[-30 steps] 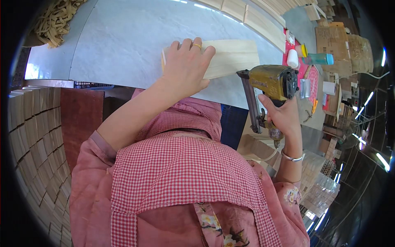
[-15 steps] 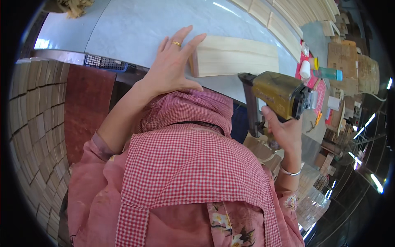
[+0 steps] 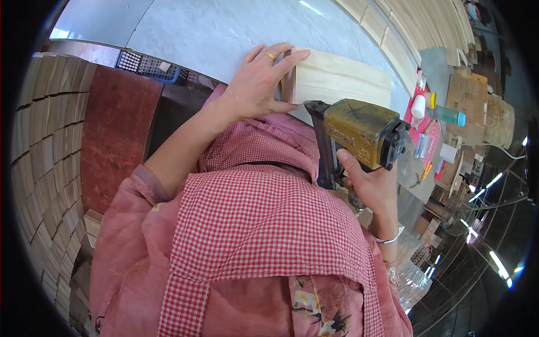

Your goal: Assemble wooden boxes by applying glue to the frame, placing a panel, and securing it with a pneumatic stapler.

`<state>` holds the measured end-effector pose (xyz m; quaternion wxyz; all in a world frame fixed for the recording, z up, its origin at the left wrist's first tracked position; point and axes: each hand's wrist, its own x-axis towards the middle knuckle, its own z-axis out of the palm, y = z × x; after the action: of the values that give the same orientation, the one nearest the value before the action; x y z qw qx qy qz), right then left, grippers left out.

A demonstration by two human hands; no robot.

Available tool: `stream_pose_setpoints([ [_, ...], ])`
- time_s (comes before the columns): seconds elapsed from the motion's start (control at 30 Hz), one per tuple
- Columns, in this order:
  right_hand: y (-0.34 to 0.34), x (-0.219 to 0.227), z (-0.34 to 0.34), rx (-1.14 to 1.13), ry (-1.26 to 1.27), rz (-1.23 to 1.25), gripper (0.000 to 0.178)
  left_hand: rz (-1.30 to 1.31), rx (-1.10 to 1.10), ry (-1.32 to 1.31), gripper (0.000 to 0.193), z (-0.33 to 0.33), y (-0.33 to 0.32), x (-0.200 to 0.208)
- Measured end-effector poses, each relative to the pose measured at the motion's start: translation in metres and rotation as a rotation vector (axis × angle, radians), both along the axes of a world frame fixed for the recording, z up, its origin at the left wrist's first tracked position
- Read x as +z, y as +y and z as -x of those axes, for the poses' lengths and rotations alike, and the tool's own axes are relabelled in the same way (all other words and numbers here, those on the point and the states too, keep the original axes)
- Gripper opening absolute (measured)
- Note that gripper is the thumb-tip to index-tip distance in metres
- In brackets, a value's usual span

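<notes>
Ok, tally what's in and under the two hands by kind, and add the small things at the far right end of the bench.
Pale wooden board, under the left hand: 1
Yellow nail gun, in the grip of the right hand: 1
White cup: 1
Teal bottle: 1
Total: 4

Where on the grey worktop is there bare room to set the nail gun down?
The grey worktop is bare left of and beyond the pale wooden board under the left hand. The far right end is crowded: white cup, teal bottle.
</notes>
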<state>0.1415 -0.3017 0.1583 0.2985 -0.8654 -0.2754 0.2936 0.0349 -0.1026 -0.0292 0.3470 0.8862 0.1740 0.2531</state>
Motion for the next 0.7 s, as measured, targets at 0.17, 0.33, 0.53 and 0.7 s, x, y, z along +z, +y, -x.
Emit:
stream_pose_setpoints([
  [0.17,-0.001,-0.004,0.007,-0.005,-0.019,-0.021,0.035,-0.037,0.016,-0.003,0.108,0.0,-0.001,0.0],
  [0.33,0.0,-0.002,0.011,-0.041,-0.004,0.001,0.04,-0.023,0.035,0.0,0.114,-0.001,-0.001,-0.003],
  [0.53,0.015,0.005,0.01,-0.077,-0.076,0.045,0.038,-0.024,0.09,0.048,0.121,0.0,-0.003,0.001],
  [0.7,0.033,0.002,0.003,0.032,-0.074,-0.004,0.036,-0.023,0.108,0.083,0.12,-0.001,-0.004,-0.001],
])
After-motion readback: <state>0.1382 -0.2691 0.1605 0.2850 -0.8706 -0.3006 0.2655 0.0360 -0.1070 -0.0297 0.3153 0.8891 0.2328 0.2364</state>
